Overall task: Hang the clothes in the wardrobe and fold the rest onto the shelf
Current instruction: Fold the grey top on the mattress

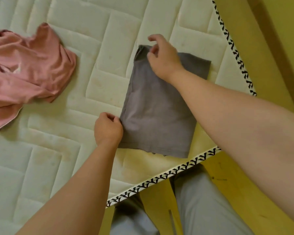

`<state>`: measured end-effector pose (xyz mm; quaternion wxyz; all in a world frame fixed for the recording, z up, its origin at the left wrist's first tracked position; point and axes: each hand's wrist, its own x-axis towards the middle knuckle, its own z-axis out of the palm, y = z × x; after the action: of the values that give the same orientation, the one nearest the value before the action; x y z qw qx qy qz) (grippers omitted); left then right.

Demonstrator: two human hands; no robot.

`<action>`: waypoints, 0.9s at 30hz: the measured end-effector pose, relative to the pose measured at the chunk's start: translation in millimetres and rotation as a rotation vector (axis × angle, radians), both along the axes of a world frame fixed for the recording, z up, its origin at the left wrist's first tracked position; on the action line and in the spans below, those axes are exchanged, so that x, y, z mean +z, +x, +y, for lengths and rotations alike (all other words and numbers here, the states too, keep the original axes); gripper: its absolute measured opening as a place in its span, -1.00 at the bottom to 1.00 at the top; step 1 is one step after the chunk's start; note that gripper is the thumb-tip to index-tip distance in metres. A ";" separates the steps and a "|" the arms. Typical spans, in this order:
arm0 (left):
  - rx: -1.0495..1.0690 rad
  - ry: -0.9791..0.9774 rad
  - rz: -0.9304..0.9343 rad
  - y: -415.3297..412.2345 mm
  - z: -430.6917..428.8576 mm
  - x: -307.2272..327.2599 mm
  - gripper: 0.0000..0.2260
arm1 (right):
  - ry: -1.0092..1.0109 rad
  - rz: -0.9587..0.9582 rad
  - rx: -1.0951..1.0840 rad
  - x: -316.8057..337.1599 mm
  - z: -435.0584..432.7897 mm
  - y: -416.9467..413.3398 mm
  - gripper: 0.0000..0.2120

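1. One head-worn camera looks steeply down, close above a corner of the mattress [85, 53].
2. The left hand [108, 128] and right hand [163, 60] sit near centre, with the forearms entering from 7 and 4 o'clock.
3. The wearer's legs [202, 209] show at 6 o'clock.

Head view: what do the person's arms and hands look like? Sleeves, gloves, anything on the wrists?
The left hand and right hand wear no gloves, and no rings show. Above them there are no sleeves, cuffs, watch or bracelets as far up as the frame reaches. The only clothing in view is light grey trousers at the bottom.
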<state>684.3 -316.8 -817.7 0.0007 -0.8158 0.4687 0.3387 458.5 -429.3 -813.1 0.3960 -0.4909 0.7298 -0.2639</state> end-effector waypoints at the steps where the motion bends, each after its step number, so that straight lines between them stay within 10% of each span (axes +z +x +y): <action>1: -0.019 -0.027 0.001 -5.5 -4.6 2.1 -0.87 | -0.051 0.045 -0.082 -0.3 14.1 -12.0 -0.66; 7: -0.225 -0.098 0.141 -72.6 -65.0 9.6 -0.65 | 0.083 0.247 -0.523 -7.8 93.6 -92.5 -0.71; 18: -0.596 -0.162 0.005 -135.2 -185.4 13.7 -0.72 | 0.295 0.056 0.031 -12.5 61.5 -165.1 -0.76; 27: -0.835 -0.038 -0.077 -140.4 -205.5 40.4 -0.88 | 0.331 0.061 0.071 -17.0 58.1 -176.3 -0.78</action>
<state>543.9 -522.3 -777.3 0.1404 -0.5678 0.7648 0.2699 282.2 -371.2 -830.1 0.4582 -0.4523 0.7570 -0.1111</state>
